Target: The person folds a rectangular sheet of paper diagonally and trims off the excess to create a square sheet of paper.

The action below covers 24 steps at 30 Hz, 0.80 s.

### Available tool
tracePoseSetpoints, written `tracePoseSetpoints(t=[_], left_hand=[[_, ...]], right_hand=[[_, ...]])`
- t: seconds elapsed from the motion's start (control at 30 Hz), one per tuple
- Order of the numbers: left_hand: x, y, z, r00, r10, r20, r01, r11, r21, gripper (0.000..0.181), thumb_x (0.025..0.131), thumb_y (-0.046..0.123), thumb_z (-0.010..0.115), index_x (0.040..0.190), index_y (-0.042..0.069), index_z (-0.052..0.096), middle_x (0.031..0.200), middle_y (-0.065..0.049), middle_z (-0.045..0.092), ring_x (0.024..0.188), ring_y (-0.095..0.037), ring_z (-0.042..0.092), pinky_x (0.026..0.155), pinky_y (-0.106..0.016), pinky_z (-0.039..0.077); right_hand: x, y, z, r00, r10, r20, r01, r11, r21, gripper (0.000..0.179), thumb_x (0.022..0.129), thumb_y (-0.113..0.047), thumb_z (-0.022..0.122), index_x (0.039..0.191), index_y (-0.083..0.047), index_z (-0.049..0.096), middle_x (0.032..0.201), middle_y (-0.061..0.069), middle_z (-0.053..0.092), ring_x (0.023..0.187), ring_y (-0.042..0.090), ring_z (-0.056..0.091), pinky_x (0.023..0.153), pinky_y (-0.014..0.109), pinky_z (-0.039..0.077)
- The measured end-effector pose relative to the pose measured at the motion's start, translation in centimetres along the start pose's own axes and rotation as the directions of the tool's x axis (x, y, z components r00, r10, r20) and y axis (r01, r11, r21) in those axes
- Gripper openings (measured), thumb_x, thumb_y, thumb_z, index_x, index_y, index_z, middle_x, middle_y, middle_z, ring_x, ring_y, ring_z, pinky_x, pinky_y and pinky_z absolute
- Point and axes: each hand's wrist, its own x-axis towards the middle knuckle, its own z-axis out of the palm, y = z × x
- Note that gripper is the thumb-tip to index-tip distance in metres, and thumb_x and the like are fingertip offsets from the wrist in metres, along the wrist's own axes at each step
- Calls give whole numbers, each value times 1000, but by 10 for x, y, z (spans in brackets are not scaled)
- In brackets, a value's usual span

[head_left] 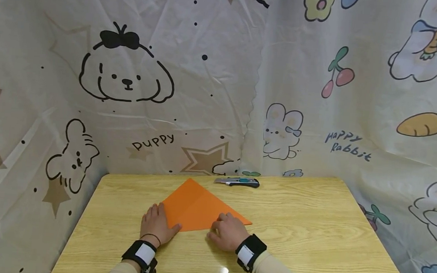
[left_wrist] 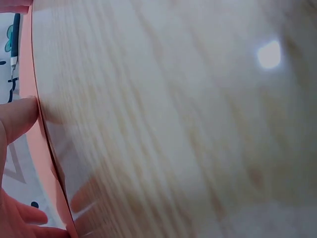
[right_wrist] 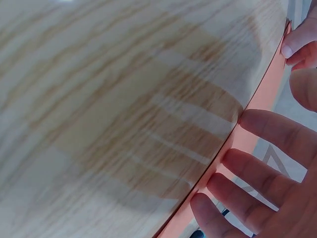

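A sheet of orange paper [head_left: 195, 205], folded into a triangle, lies flat on the table with its long folded-looking side nearest the body. My left hand [head_left: 157, 224] rests spread at the paper's left corner, its thumb [left_wrist: 22, 116] on the near edge. On the right part of that same edge, my right hand [head_left: 229, 232] presses with bent fingertips. In the right wrist view, several right fingers [right_wrist: 262, 173] line up along the paper's edge [right_wrist: 265, 94], and the left thumb shows at the far end. Neither hand grips anything.
A box cutter [head_left: 242, 181] with a black and teal handle lies behind the paper, near the back edge of the wooden table [head_left: 303, 229]. Printed cloth [head_left: 208, 67] with cartoon animals hangs behind the table and at both sides.
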Motion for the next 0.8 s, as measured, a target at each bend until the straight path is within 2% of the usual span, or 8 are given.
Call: tracePoseSetpoints(t=[0.23,0.33,0.4,0.53,0.67,0.73,0.8], left_hand=[[-2,-1,5,999,27,-27,-26,999,33,101,71,60,61,135,-9,25,133,-31,30,122,-43,27,96,-58,23],[-3,-2,6,998,48,-43,-46,998,45,98,72,59,61,135,-7,27,132,-31,31,122,-44,28,95,-58,24],[-4,-3,6,997,64,-52,-62,997,50,96,72,59,61,134,-7,28,132,-31,32,122,-45,28,95,-59,24],[-5,-5,7,995,88,-50,-85,995,56,94,73,58,60,135,-5,30,133,-31,32,122,-46,27,96,-60,23],[-7,-5,6,994,109,-31,-107,993,51,94,73,58,61,135,-5,29,135,-29,32,124,-45,26,97,-58,23],[-7,-4,4,992,122,-17,-121,992,45,95,72,58,62,135,-4,29,135,-27,32,124,-44,27,98,-57,23],[-6,-3,3,992,129,-4,-129,991,40,97,71,58,63,136,-4,28,136,-26,33,125,-43,27,98,-56,23]], right_hand=[[4,1,-1,999,39,4,-39,999,32,30,85,-49,51,86,-25,68,84,-6,53,73,13,46,57,25,40],[10,3,-3,996,93,11,-93,995,28,31,83,-49,54,88,-21,68,85,-4,54,74,15,47,59,26,41],[15,4,-4,987,157,21,-157,987,28,35,81,-48,57,93,-17,66,88,-1,53,77,17,48,60,28,43],[23,5,-8,957,289,30,-290,956,35,45,76,-46,63,102,-9,62,91,6,53,81,23,47,62,34,45],[31,6,-8,923,384,6,-384,923,5,56,72,-47,67,108,-5,59,93,11,54,84,26,49,64,39,46],[36,6,-8,901,433,-3,-433,901,7,64,68,-49,70,109,-2,56,93,14,53,84,28,49,63,40,46],[40,5,-7,870,493,5,-493,870,23,70,63,-52,72,108,-1,54,92,15,51,83,30,48,60,41,45]])
